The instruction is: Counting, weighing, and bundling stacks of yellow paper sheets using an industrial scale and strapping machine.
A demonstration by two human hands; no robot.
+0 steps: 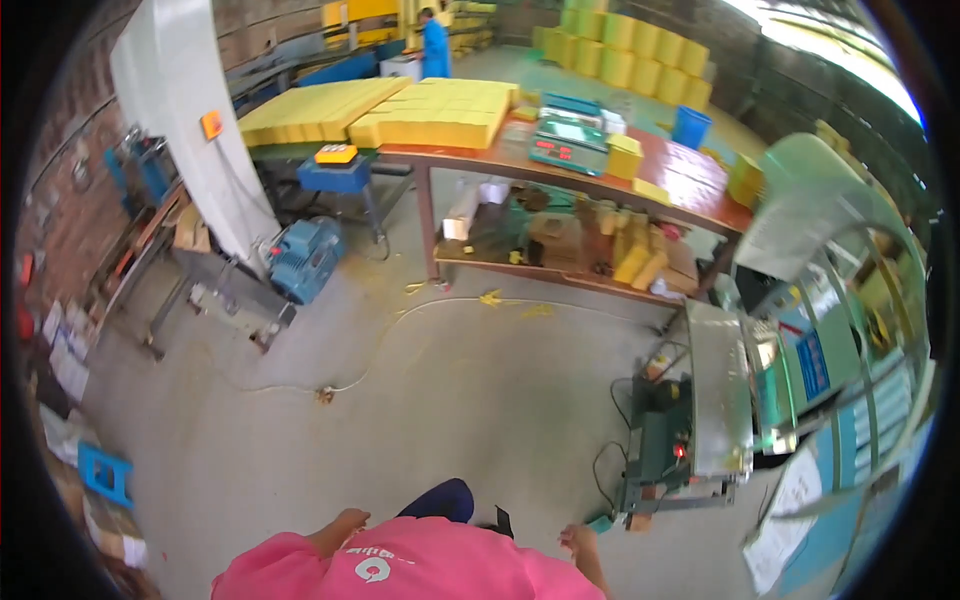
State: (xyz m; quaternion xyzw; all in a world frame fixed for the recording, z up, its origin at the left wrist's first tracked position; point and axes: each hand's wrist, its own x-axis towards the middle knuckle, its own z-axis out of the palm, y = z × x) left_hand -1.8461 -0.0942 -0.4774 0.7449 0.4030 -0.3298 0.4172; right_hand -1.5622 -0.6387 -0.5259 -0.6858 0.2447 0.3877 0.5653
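Note:
My left hand (349,521) hangs out from my pink sleeve, near my dark-clad leg (447,500); most of its fingers are hidden, and nothing shows in it. Low on the other side, my right hand (577,539) has its fingers loosely curled, with no object visible in them. Just beyond it lies a small teal piece (600,523) by the foot of a metal-topped machine (720,400); the hand appears apart from it.
Ahead stands a red-topped table (690,175) with yellow stacks (435,110) and a digital scale (570,140). A blue motor (303,260) sits left. A cable (400,322) crosses the floor. At right is a fan cage (880,330). A person in blue (435,47) stands far back.

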